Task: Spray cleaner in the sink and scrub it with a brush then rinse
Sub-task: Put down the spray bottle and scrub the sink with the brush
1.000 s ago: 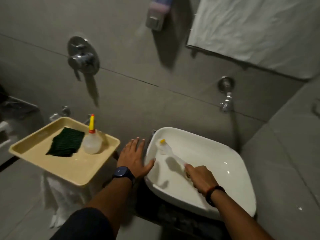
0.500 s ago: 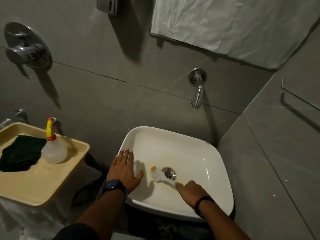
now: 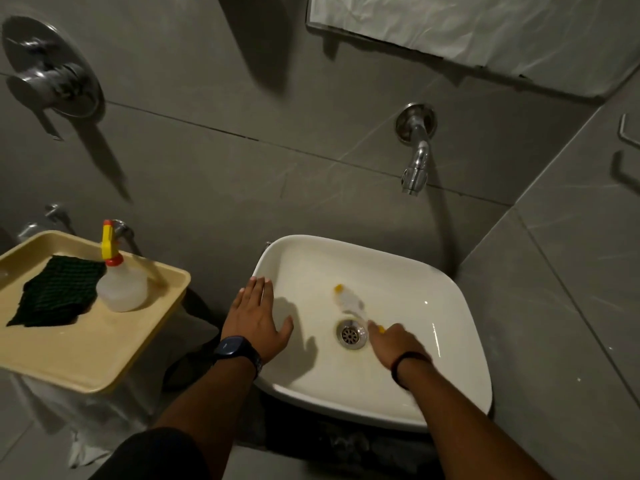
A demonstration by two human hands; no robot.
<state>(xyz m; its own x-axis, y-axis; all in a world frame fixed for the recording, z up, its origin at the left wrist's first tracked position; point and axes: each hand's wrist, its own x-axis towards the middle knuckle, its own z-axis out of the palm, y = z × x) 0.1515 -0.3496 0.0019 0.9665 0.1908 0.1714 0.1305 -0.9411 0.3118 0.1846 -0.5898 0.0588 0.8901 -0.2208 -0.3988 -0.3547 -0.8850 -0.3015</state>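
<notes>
A white square sink (image 3: pixel 460 344) sits under a chrome wall tap (image 3: pixel 416 168), with its drain (image 3: pixel 351 334) in the middle of the basin. My right hand (image 3: pixel 394 344) is shut on a small brush (image 3: pixel 349 301) with a white head and yellow tip, blurred, and the head lies on the basin just behind the drain. My left hand (image 3: pixel 258 318) rests flat on the sink's left rim with fingers spread. The clear cleaner bottle (image 3: pixel 119 285) with a yellow nozzle stands on a tray to the left.
The beige tray (image 3: pixel 104 348) at left also holds a dark green cloth (image 3: pixel 57 294). A chrome shower valve (image 3: pixel 52 74) is on the wall at upper left. A white-covered panel (image 3: pixel 485 26) hangs above the tap. The grey tiled side wall (image 3: pixel 568 306) is close on the right.
The brush moved from the sink's left side to the middle, and now lies behind the drain. My view shifted right and down over the sink. My left hand stayed on the rim.
</notes>
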